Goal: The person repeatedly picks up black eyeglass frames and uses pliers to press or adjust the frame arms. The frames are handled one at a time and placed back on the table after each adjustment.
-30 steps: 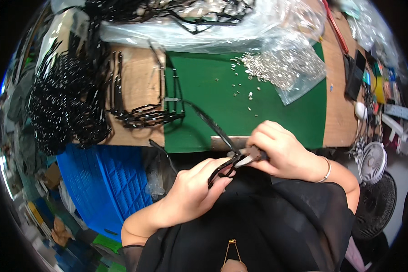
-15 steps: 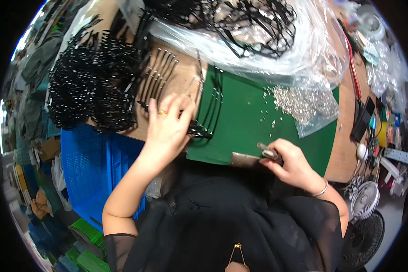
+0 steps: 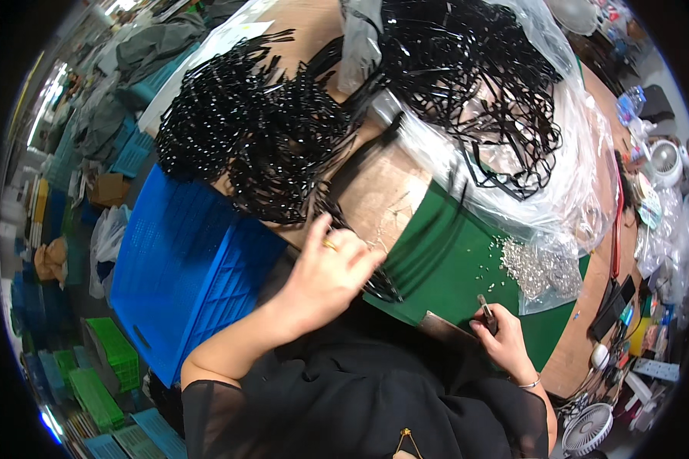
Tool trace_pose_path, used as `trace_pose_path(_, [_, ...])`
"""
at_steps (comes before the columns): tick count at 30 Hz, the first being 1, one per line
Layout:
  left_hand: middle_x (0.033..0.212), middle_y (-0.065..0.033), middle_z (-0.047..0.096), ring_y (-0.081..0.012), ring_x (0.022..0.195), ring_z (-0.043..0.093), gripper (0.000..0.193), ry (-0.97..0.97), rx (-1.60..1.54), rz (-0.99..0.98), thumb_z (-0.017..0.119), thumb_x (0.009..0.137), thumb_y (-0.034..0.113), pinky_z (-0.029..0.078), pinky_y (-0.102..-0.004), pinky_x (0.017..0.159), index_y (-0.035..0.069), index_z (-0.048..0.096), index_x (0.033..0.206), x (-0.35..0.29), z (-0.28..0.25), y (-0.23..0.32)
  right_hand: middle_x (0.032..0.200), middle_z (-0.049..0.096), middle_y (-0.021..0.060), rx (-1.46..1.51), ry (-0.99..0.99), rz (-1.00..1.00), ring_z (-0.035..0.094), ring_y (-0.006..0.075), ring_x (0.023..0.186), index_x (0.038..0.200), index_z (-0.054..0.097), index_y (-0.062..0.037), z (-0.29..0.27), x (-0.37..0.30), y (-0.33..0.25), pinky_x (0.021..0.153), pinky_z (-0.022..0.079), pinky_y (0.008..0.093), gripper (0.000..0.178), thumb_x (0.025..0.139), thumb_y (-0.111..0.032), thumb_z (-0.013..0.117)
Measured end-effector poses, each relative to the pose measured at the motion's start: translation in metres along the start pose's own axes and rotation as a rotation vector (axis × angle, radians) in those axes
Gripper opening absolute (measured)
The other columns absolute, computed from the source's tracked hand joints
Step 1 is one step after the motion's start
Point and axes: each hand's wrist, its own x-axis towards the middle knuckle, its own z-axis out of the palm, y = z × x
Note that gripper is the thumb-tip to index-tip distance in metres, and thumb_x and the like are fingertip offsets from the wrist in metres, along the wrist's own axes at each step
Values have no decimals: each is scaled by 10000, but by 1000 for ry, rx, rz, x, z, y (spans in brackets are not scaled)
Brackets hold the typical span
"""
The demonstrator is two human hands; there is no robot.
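Observation:
My left hand (image 3: 331, 269), with a gold ring, is over the near edge of a large heap of black strips (image 3: 283, 164). Its fingers are bent and apart; I see nothing held, though the undersides of the fingertips are hidden. Just beyond its thumb, a few separate black strips (image 3: 432, 256) lie in curves across a green mat (image 3: 455, 229), their near ends bunched at its edge. In my right hand (image 3: 505, 340) is a small metal hand tool with a dark handle (image 3: 488, 315), probably pliers, its tip pointing up. Beside it a flat metal plate (image 3: 444, 327) sits at the mat's front edge.
Small silvery pieces (image 3: 540, 268) spill from a clear bag on the mat's right. Behind lies a big clear plastic bag (image 3: 582, 183) with tangled black strips (image 3: 467, 69). A blue crate (image 3: 172, 268) stands left, below the table. Cables and a fan (image 3: 588, 428) are at right.
The view has shifted, so the table appears further right and lower. My left hand has moved left toward the heap, away from the separate strips. The tool stays in my right hand, now more upright.

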Motion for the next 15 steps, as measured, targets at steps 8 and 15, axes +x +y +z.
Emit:
trace_pose_path(8, [900,-100,478,-272,934,480,387,113,290,-200,558,643,-34,299,-466,965,49,519,1018,-39,-15,-135,653,557,107,2,-1,246,530,191,597,839,553,4,-3,12,-11,579,426,278,186,765,-148,629])
trace_pose_path(15, [1249,-162,394,-322,1188,354,587,-5,282,-261,612,676,19,199,-481,1025,19,391,1219,-39,-7,-128,707,552,120,12,19,218,543,223,626,831,550,1,-12,16,-17,586,432,310,194,768,-165,627])
